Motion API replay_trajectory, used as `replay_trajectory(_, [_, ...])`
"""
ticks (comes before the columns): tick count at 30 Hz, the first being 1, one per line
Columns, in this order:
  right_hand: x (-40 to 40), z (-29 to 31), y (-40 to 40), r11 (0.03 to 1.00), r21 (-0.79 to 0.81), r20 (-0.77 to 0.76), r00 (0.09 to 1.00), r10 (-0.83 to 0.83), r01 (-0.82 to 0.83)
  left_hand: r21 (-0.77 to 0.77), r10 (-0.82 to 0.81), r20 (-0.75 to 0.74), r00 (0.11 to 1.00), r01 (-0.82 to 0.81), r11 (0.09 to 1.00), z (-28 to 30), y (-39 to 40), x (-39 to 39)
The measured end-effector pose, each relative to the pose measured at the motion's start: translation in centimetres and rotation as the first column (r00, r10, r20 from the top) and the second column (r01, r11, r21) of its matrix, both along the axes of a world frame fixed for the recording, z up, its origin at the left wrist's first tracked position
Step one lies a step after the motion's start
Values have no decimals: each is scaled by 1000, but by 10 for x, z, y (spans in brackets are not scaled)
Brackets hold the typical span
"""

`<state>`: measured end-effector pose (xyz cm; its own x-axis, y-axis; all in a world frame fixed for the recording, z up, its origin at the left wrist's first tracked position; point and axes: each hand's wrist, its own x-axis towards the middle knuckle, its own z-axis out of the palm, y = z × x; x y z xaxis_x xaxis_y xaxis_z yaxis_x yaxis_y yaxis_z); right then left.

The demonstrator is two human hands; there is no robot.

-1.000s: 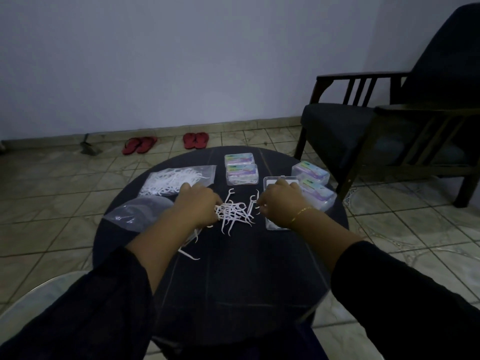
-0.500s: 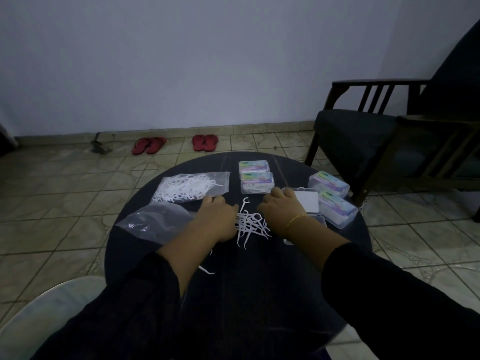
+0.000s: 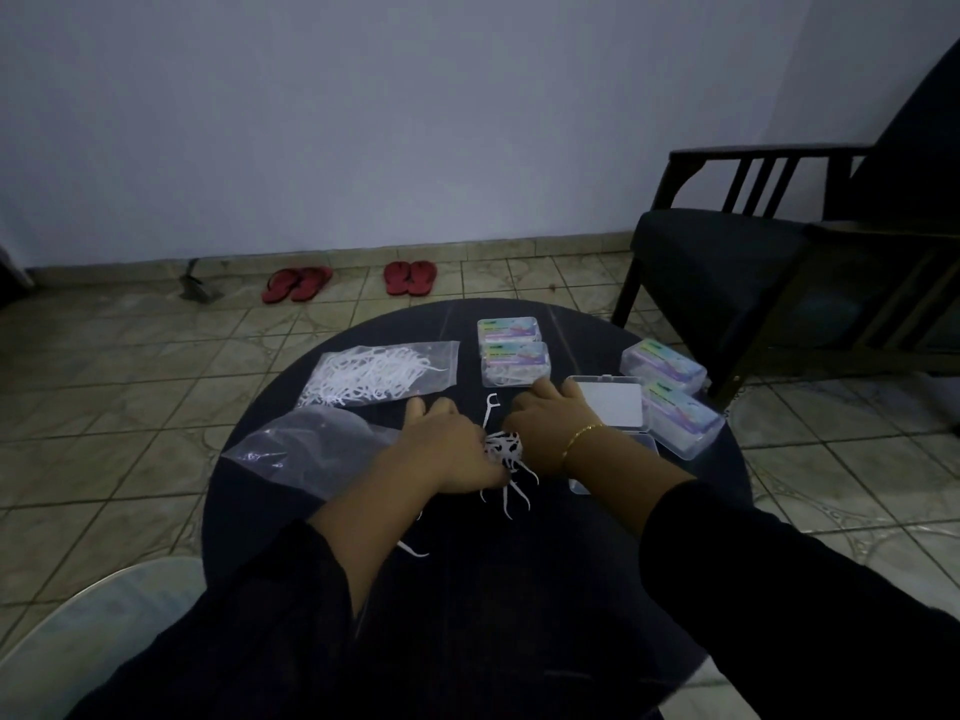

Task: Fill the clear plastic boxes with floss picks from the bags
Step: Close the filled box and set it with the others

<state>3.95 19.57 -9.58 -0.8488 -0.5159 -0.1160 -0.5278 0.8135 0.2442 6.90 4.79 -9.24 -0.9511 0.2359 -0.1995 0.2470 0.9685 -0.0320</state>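
On the round dark table [image 3: 519,553] lies a small heap of white floss picks [image 3: 506,449]. My left hand [image 3: 447,449] and my right hand [image 3: 545,428] press against the heap from either side, fingers stretched forward on the tabletop. An open clear plastic box [image 3: 613,407] lies just right of my right hand, partly hidden by the wrist. A bag full of floss picks [image 3: 379,374] sits at the back left. A limp, nearly empty bag [image 3: 311,449] lies under my left forearm. One stray pick [image 3: 415,550] lies near my left arm.
Two filled, closed boxes [image 3: 514,350] sit at the back centre and two more [image 3: 672,392] at the right edge. A dark armchair [image 3: 779,262] stands to the right. Red slippers [image 3: 353,280] lie on the tiled floor by the wall.
Both hands have drawn closer together, pushing the spread picks into a tighter heap. The camera has shifted a little, so the table sits further right in view.
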Motion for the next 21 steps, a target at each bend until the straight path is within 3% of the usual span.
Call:
replay_trajectory(5, [6,3,0,1000,-30,59,998,2,0,-1,-44,-82,996,44,999,-4,3,13])
replay_trajectory(21, [51,8,8,998,-61,52,999,12,-9,-2,-36,-326,945,38,999,-19,15,66])
